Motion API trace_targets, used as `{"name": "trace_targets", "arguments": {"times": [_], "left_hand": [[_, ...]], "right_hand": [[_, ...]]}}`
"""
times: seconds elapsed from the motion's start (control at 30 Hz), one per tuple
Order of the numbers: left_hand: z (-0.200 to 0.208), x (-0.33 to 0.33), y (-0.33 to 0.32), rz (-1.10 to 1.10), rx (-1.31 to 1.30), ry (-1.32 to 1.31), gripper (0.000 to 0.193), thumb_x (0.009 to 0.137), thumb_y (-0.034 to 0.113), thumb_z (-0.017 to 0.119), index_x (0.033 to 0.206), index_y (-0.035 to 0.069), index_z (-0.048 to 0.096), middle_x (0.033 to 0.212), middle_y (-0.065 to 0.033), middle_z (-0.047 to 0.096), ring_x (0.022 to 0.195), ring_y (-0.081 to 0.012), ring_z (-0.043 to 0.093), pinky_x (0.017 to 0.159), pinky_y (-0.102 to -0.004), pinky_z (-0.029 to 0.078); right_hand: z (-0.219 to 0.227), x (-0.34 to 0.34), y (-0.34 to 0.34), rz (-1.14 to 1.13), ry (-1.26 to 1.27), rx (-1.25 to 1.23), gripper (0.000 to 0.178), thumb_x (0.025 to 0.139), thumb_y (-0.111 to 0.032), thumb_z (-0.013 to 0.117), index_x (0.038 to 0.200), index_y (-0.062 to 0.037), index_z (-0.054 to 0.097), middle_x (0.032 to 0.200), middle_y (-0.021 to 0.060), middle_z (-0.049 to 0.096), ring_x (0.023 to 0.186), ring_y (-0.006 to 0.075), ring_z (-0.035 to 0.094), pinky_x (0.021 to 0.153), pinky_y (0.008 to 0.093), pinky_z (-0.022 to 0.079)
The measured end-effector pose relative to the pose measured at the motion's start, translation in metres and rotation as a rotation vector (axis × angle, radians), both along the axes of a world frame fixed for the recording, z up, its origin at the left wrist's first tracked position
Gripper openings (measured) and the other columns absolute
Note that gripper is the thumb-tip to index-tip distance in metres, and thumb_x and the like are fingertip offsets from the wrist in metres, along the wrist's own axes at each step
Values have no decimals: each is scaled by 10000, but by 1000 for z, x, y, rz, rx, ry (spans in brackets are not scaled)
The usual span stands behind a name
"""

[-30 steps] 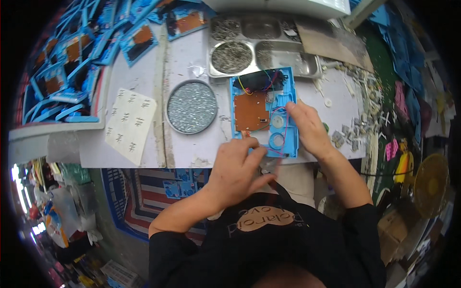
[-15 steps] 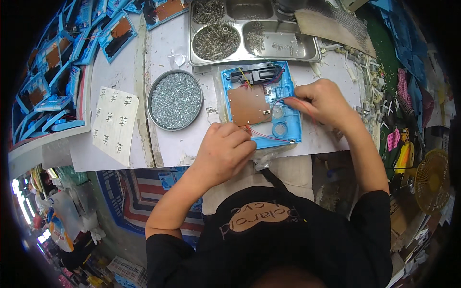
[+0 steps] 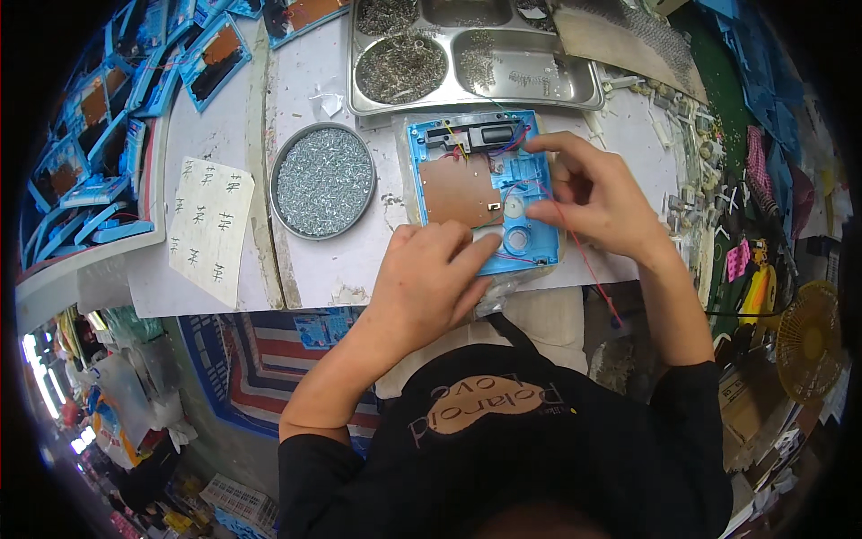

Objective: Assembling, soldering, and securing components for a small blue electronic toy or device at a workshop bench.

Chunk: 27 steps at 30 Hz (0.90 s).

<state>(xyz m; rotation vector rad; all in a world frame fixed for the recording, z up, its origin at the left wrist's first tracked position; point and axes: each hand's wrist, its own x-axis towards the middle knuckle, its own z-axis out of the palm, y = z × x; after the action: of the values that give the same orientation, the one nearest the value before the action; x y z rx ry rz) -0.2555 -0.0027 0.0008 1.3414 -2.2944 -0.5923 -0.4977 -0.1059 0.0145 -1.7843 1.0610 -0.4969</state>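
Observation:
A blue plastic casing (image 3: 544, 193) lies on the bench in front of me, with a brown circuit board (image 3: 458, 191), a black part (image 3: 489, 135), round fittings and thin coloured wires inside. My left hand (image 3: 429, 278) grips the casing's near left corner, index finger over the board's lower edge and thumb below it. At the casing's right side is my right hand (image 3: 600, 193), its thumb and index finger spread apart over the edge, with nothing visibly between them. A red wire (image 3: 588, 260) runs out under that hand and hangs past the bench's front edge.
Left of the casing stands a round dish (image 3: 323, 181) of small metal screws. A steel compartment tray (image 3: 476, 106) with springs is behind it. Handwritten paper (image 3: 208, 232) lies farther left, beside a bin (image 3: 162, 202) of similar blue casings. Small white parts (image 3: 669, 121) are scattered at right.
My right hand's thumb and index finger have parted from their pinch at the wires. The red wire now trails over the bench edge. My left index finger has stretched farther over the casing.

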Motion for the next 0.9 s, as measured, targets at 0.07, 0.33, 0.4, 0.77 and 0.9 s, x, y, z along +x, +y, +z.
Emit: {"name": "trace_targets", "arguments": {"times": [0.07, 0.33, 0.4, 0.77, 0.9], "left_hand": [[1, -2, -2, -67, 12, -89, 379, 795, 179, 776, 1141, 99, 646, 988, -62, 611, 885, -246, 614, 773, -378, 402], [-7, -10, -10, 165, -79, 82, 290, 820, 158, 764, 1089, 100, 673, 858, -42, 598, 825, -229, 605, 781, -378, 391], [-8, -15, -13, 168, -128, 60, 255, 823, 149, 760, 1060, 100, 680, 834, -37, 595, 802, -228, 601, 782, -381, 392], [-14, -16, -18, 203, -113, 49, 157, 810, 123, 754, 929, 97, 655, 819, -49, 593, 753, -253, 596, 686, -387, 424], [-14, -15, -22, 163, -164, -31, 164, 787, 107, 761, 872, 94, 621, 798, -59, 576, 752, -264, 596, 679, -394, 429]], "right_hand": [[-6, 12, 5, -74, -102, 98, 310, 877, -80, 779, 1157, -32, 657, 713, -75, 447, 664, 18, 459, 571, 219, 364], [-17, 12, 10, -176, -42, -95, 159, 853, -137, 784, 920, -21, 699, 680, 19, 592, 575, 99, 518, 547, 268, 421], [-7, 20, 6, -198, 142, -146, 174, 841, -151, 788, 891, -15, 692, 686, 65, 628, 569, 148, 564, 548, 294, 445], [-7, 15, 21, -57, -112, -285, 142, 783, -85, 808, 866, -29, 707, 742, 92, 654, 612, 215, 621, 568, 309, 489], [-11, 3, 32, 114, -110, -522, 147, 756, -80, 821, 846, -42, 712, 753, 92, 664, 639, 251, 646, 569, 342, 502]]}}
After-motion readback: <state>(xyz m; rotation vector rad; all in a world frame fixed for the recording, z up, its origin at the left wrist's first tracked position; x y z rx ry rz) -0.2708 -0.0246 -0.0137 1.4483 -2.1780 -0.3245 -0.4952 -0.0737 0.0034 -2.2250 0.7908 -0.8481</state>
